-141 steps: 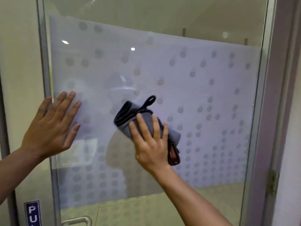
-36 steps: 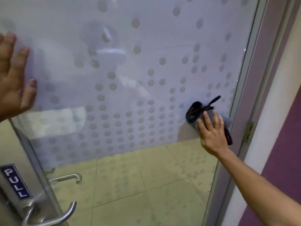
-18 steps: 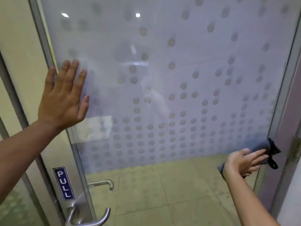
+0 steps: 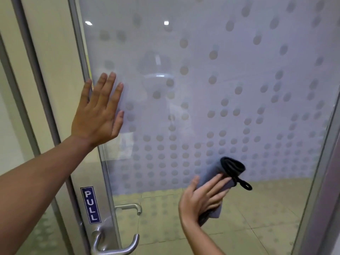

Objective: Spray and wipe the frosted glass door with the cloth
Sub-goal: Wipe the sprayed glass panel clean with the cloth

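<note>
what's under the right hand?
The folded grey cloth, pressed flat against the glass door by the right hand. Its black edge and loop stick out; the glass beneath is covered.

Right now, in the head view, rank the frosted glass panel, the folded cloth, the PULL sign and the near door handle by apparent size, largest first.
1. Frosted glass panel, by far the largest.
2. Folded cloth, partly hidden by the right hand.
3. Near door handle, cut off at the bottom edge, so unsure against the sign.
4. PULL sign.

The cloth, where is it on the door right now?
In the head view the cloth is low and right of centre, pressed to the glass door by the right hand at the frosted band's lower edge.
</note>
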Available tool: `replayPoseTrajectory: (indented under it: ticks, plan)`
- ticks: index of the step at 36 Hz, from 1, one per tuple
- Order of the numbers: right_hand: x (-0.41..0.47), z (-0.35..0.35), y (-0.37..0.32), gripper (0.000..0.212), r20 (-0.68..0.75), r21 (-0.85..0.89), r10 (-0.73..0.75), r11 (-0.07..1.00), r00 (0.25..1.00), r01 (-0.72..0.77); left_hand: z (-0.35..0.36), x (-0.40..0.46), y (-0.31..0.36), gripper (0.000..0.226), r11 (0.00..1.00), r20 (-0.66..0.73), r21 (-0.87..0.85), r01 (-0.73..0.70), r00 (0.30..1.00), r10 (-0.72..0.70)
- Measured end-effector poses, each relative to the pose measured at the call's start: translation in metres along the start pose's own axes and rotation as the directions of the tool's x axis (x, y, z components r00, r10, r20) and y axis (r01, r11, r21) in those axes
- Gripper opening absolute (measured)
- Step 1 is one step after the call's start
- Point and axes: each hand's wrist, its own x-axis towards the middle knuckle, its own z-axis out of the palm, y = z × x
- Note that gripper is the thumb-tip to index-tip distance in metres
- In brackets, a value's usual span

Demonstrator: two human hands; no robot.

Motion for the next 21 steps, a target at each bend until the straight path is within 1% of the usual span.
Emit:
replayPoseTrajectory:
  ticks: [4, 7, 9, 12, 14, 15, 17, 18, 19, 20, 21]
  plan:
    - [-0.033, 0.008, -0.004, 0.075, 0.100, -0.095, -0.192, 0.975, 0.976, 0.202, 0.000, 0.000, 0.001, 0.073, 1.000, -0.008, -0.001, -0.011, 1.000, 0.011]
    - [-0.049, 0.005, -0.011, 0.074, 0.204, -0.175, -0.267, 0.937, 0.942, 0.303, 0.000, 0.001, 0.000, 0.072, 1.000, -0.008, -0.004, -0.011, 1.000, 0.011]
    - [-0.058, 0.001, -0.018, 0.074, 0.281, -0.239, -0.302, 0.897, 0.911, 0.371, 0.000, 0.001, -0.001, 0.072, 1.000, -0.004, -0.008, -0.019, 1.000, 0.019]
    - [-0.069, -0.008, -0.019, 0.086, 0.375, -0.294, -0.392, 0.809, 0.840, 0.509, -0.001, 0.001, -0.001, 0.073, 1.000, 0.010, -0.008, -0.027, 1.000, 0.027]
    - [-0.078, -0.014, -0.016, 0.101, 0.460, -0.286, -0.461, 0.731, 0.758, 0.619, -0.001, 0.002, -0.001, 0.073, 1.000, 0.029, -0.012, -0.021, 0.999, 0.021]
    - [-0.084, -0.016, -0.016, 0.108, 0.514, -0.267, -0.492, 0.687, 0.703, 0.676, -0.002, 0.002, -0.001, 0.073, 1.000, 0.038, -0.017, -0.018, 0.999, 0.019]
    - [-0.095, -0.020, -0.016, 0.111, 0.614, -0.196, -0.560, 0.575, 0.556, 0.795, -0.004, 0.002, -0.002, 0.074, 0.999, 0.066, -0.041, -0.019, 0.998, 0.021]
    - [-0.100, -0.021, -0.016, 0.109, 0.653, -0.124, -0.601, 0.516, 0.461, 0.847, -0.006, 0.002, -0.003, 0.075, 0.998, 0.086, -0.053, -0.023, 0.996, 0.027]
    - [-0.104, -0.022, -0.015, 0.110, 0.688, -0.015, -0.626, 0.494, 0.367, 0.870, -0.009, 0.002, -0.004, 0.076, 0.998, 0.109, -0.062, -0.030, 0.993, 0.036]
    - [-0.107, -0.022, -0.016, 0.113, 0.724, 0.094, -0.626, 0.506, 0.289, 0.858, -0.012, 0.003, -0.005, 0.077, 0.997, 0.137, -0.074, -0.036, 0.989, 0.046]
    - [-0.110, -0.024, -0.018, 0.117, 0.766, 0.173, -0.597, 0.547, 0.237, 0.819, -0.016, 0.004, -0.006, 0.078, 0.995, 0.171, -0.088, -0.041, 0.984, 0.056]
